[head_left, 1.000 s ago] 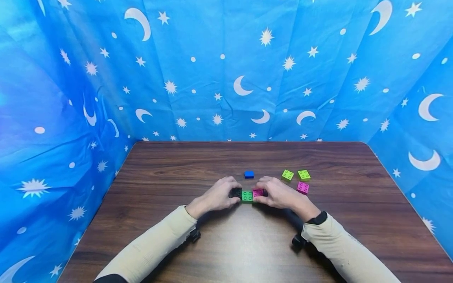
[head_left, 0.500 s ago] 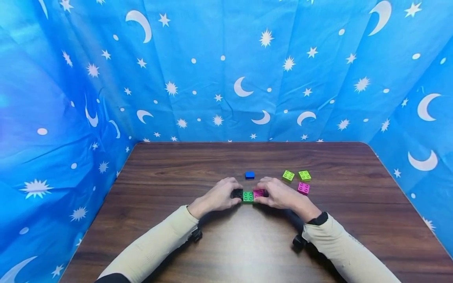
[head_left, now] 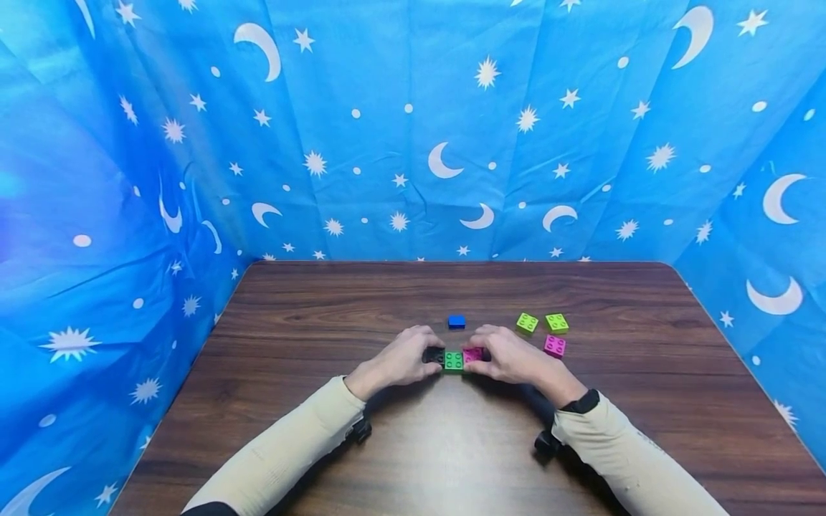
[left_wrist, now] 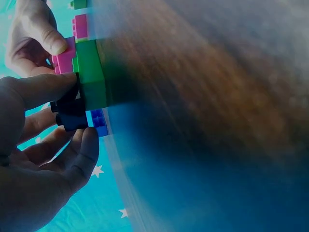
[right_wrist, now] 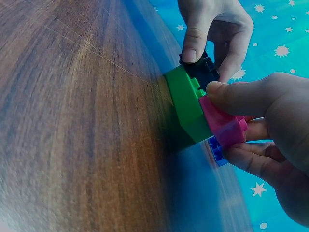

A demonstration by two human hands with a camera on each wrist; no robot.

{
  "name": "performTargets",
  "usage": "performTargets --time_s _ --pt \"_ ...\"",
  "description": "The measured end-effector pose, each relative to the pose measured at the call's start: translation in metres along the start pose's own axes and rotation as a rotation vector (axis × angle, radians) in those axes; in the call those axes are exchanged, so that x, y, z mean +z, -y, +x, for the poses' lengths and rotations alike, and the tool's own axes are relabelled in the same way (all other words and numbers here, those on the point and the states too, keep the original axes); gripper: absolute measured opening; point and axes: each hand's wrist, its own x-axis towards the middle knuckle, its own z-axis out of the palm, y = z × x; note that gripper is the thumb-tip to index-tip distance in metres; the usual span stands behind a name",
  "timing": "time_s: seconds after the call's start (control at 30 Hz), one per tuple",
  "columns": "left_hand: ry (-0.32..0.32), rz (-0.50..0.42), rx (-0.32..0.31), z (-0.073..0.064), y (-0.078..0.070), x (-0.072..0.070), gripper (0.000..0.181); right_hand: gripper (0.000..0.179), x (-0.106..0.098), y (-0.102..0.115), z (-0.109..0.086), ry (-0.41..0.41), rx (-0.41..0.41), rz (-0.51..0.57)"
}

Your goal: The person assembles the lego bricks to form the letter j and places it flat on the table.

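Green brick (right_wrist: 187,107) sits on the worktop (head_left: 323,301), a black brick (right_wrist: 203,72) and a pink brick (right_wrist: 222,122) atop its ends. The left grip (head_left: 401,357) pinches the black brick, the right grip (head_left: 516,357) the pink one. Beyond lies a blue brick (head_left: 457,322); two lime bricks (head_left: 527,323) and a second pink brick (head_left: 555,345) lie farther right.

Pink block (right_wrist: 226,124) in right hand (right_wrist: 288,123)

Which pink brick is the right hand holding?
The right hand holds the pink brick touching the green brick; the other pink brick lies apart near two lime bricks.
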Motion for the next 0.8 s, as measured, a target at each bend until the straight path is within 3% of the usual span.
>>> performTargets --time_s 0.27,0.8 --pt "-0.006 -0.018 -0.012 0.000 -0.004 0.001 0.041 0.030 0.001 0.000 -0.004 0.007 0.006 -0.006" --pt "-0.003 0.081 -0.033 -0.001 -0.012 -0.004 0.039 0.026 -0.007 0.005 0.005 0.069 0.039 -0.012"
